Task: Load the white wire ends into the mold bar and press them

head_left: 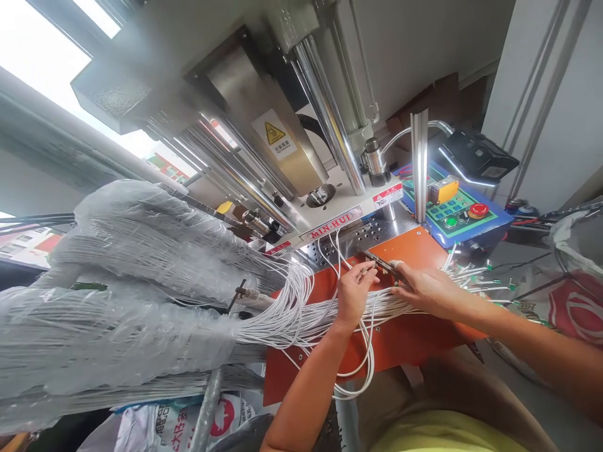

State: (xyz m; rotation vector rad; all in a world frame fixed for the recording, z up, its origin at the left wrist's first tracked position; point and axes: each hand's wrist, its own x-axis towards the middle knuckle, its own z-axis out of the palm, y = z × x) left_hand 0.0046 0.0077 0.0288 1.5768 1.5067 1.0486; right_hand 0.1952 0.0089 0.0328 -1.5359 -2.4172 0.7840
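My left hand (354,292) is closed in a pinch above the orange work surface. A small piece, too small to name, shows at its fingertips. Close beside it, my right hand (419,287) grips a slim dark metal tool (382,261), which points toward the press; its exact kind is unclear. Below both hands runs a thick bundle of white cables (325,317), and the right hand's lower fingers rest against it. A few single cables lead from the press's lower plate toward my left hand. Several cable ends with small green parts (490,266) fan out at the right.
The press (330,216) with metal columns stands directly behind the hands. A blue control box (464,216) with a red emergency button (478,210) is at its right. Plastic-wrapped cable bundles (141,320) fill the left. The orange work surface (400,342) ends near my lap.
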